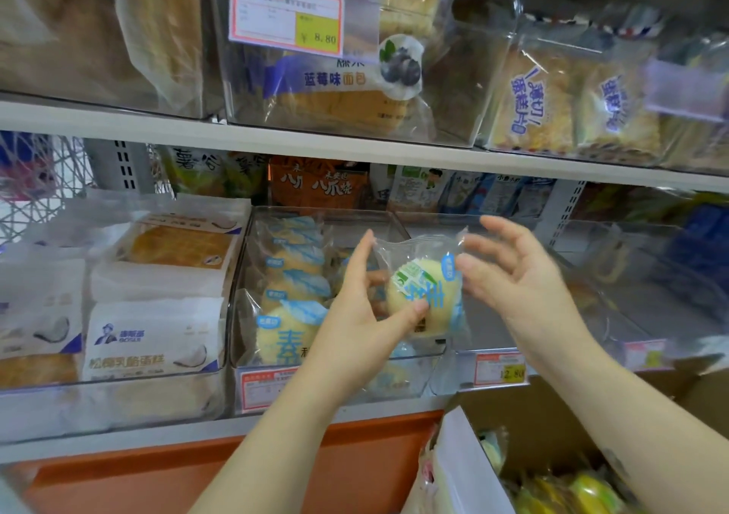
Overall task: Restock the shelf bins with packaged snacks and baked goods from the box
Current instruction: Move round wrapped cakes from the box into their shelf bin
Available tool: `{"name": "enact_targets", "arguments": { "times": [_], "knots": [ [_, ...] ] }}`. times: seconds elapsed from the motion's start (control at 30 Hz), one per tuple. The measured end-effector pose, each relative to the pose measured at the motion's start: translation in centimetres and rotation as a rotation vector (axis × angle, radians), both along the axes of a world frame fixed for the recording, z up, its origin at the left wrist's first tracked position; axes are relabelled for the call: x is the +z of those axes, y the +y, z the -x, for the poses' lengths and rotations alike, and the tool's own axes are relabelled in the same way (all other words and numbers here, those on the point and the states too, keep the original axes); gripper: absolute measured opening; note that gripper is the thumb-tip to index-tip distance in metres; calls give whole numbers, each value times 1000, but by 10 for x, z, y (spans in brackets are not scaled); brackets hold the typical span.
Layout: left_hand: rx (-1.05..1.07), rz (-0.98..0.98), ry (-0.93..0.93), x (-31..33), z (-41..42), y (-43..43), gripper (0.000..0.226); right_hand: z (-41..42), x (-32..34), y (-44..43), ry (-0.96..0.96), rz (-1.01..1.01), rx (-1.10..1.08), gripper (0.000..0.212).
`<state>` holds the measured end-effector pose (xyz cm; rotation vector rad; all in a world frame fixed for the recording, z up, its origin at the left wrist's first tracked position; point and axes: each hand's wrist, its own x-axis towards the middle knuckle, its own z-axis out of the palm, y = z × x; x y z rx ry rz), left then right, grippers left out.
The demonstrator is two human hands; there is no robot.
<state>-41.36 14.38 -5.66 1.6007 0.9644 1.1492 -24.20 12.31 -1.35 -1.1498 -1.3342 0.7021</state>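
A round yellow bun in a clear pack (426, 292) is held up in front of the middle shelf. It is gripped by the left hand (355, 316). The thumb (418, 308) is pressed on the front of the pack, low down, and the other fingers are curled round behind it. So the bun sits just to the right of the left palm, pinched between thumb and fingers.

The right hand (513, 276) is held wide, with its fingers spread apart and nothing gripped. It is placed just beside the right edge of the pack, near the top corner. The hand is blurred, so it cannot be told if the pack is touched by it.

The bun is held over the right half of a clear bin (327, 210). A row of the same buns (288, 328) is stacked in the left half of that bin. A red and white price tag (260, 391) is stuck on the bin's front.

White cake packs (154, 340) are seen in the next bin to the left. A brown box (552, 426) is seen low on the right, with yellow and green packs (584, 490) inside. Blueberry bread (343, 79) is kept on the shelf above.
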Motion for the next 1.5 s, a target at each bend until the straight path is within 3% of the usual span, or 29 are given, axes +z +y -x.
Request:
{"name": "enact_targets", "arguments": {
  "times": [0.07, 0.13, 0.23, 0.3, 0.4, 0.57, 0.9, 1.03, 1.13, 1.2, 1.27, 1.37, 1.43, 1.5],
  "knots": [
    [28, 8, -11, 0, -2, 1, 91, 6, -7, -2, -82, 155, 54, 75],
    [4, -19, 83, 4, 1, 3, 90, 8, -12, -1, -149, 164, 93, 64],
    [39, -169, 335, 15, 26, 13, 76, 8, -9, 7, -228, 44, 54, 47],
    [227, -302, 541, 19, 48, 24, 61, 8, -5, 20, -429, -70, -7, 49],
    [434, -330, 680, 14, 65, 35, 47, 11, -5, 56, -693, -235, -53, 54],
    [486, -319, 632, 2, 66, 43, 35, 21, -10, 141, -860, -92, -85, 61],
    [550, -334, 693, -3, 69, 52, 34, 27, -2, 240, -1260, 101, 58, 56],
    [572, -376, 704, -5, 69, 54, 30, 37, -11, 248, -1326, 86, 156, 57],
    [591, -399, 719, -10, 70, 58, 27, 38, -18, 249, -1324, 17, 11, 62],
    [601, -425, 729, -14, 70, 59, 25, 39, -23, 243, -1290, -68, -33, 52],
    [618, -449, 738, -16, 70, 59, 25, 40, -27, 237, -1343, -103, 56, 46],
    [643, -470, 759, -18, 69, 59, 25, 34, -29, 236, -1445, -55, 145, 56],
    [641, -480, 763, -18, 68, 58, 25, 26, -26, 233, -1360, -5, 105, 62],
    [635, -466, 762, -17, 68, 58, 25, 20, -23, 218, -1081, -52, 54, 54]
  ]
}}
